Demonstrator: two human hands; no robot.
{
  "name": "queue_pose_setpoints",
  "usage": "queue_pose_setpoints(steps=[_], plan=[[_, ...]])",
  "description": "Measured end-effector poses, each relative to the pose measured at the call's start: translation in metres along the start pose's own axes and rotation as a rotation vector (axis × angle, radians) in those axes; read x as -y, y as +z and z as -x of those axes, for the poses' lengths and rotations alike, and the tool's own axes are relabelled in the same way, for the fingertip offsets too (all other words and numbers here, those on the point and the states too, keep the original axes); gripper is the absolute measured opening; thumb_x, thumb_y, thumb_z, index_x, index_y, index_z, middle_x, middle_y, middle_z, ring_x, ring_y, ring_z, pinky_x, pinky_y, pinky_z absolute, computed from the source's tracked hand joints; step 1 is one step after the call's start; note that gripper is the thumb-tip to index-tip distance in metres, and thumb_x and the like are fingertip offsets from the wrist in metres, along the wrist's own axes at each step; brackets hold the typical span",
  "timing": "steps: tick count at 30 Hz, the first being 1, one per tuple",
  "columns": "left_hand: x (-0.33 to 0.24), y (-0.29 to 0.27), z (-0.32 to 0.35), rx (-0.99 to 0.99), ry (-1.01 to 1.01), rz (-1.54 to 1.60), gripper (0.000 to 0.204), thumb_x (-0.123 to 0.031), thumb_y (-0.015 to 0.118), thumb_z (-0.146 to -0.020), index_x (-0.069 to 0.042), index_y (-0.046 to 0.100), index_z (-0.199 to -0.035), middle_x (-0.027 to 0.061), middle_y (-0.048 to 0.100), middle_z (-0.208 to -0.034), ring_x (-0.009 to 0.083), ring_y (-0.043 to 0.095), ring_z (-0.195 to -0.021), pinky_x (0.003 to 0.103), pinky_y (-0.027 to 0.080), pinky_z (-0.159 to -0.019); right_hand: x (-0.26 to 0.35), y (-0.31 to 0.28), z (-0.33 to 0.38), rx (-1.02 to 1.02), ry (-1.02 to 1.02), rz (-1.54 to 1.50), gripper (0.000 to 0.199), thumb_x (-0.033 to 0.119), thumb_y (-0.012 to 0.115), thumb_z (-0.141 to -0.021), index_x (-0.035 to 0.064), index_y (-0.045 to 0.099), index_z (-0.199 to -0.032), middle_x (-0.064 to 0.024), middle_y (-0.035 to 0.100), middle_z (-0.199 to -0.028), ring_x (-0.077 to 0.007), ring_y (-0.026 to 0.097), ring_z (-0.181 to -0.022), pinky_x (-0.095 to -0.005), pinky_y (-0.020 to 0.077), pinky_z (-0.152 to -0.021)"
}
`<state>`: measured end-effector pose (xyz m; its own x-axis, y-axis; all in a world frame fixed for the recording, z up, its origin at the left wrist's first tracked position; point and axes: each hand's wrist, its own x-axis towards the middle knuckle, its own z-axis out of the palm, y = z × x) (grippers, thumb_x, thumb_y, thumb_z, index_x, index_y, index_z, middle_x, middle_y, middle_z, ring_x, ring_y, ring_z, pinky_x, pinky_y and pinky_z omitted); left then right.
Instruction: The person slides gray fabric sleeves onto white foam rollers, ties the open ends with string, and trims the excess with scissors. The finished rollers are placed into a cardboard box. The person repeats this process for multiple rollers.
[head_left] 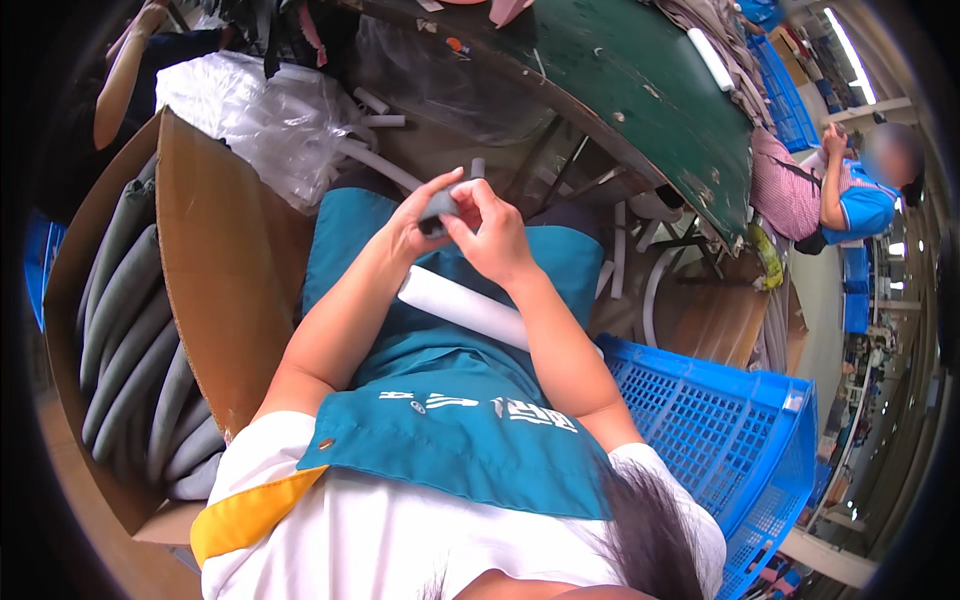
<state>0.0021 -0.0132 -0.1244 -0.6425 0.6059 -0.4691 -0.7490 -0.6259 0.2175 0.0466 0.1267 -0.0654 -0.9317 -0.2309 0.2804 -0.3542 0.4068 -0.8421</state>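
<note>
Above my lap, both hands are closed round the end of a grey foam tube [437, 212], whose dark hollow opening faces me. My left hand [410, 220] wraps the tube from its left side. Fingers and thumb of my right hand [492, 232] pinch its rim from the other side. A white foam tube [462, 306] lies across my teal apron [385, 345], partly hidden under my right forearm. Behind the hands a pale tube [375, 162] slants away; whether it joins the held one I cannot tell.
On the left stands a cardboard box [215, 270] of long grey foam tubes [140, 330]. A blue plastic crate [700, 420] sits at my right. Beyond are clear plastic bags [245, 120], a green table [620, 95] and a person in blue [862, 205] at the far right.
</note>
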Motion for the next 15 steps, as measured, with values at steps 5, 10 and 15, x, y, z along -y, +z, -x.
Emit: queue_pose_setpoints(steps=[5, 10, 15], plan=[[-0.039, -0.013, 0.003, 0.048, 0.147, 0.437, 0.013, -0.013, 0.062, -0.092, -0.001, 0.065, -0.096, 0.01, 0.07, -0.09, 0.0218, 0.067, -0.08, 0.035, 0.06, -0.074, 0.038, -0.041, 0.025, 0.698, -0.048, -0.211, 0.052, 0.023, 0.072, -0.083, 0.0059, 0.046, -0.126, -0.008, 0.048, -0.122, -0.0204, 0.053, -0.103, -0.035, 0.0454, -0.088], [-0.036, 0.025, 0.023, -0.14, 0.258, 0.281, 0.02, -0.021, 0.065, -0.091, -0.002, 0.059, -0.098, 0.0079, 0.068, -0.091, 0.0197, 0.067, -0.082, 0.034, 0.06, -0.075, 0.055, -0.078, 0.059, 1.078, -0.011, -0.347, 0.052, 0.032, 0.068, -0.083, 0.002, 0.054, -0.123, -0.0165, 0.062, -0.107, -0.0296, 0.06, -0.1, -0.0346, 0.0457, -0.089], [-0.017, 0.076, 0.044, -0.149, 0.293, 0.156, 0.019, -0.017, 0.074, -0.084, -0.005, 0.064, -0.094, 0.0095, 0.069, -0.09, 0.0199, 0.068, -0.087, 0.035, 0.057, -0.08, 0.064, -0.086, 0.06, 0.206, 0.252, -0.235, 0.054, 0.03, 0.066, -0.089, 0.0007, 0.048, -0.131, -0.0174, 0.063, -0.11, -0.026, 0.064, -0.097, -0.0323, 0.0504, -0.08]])
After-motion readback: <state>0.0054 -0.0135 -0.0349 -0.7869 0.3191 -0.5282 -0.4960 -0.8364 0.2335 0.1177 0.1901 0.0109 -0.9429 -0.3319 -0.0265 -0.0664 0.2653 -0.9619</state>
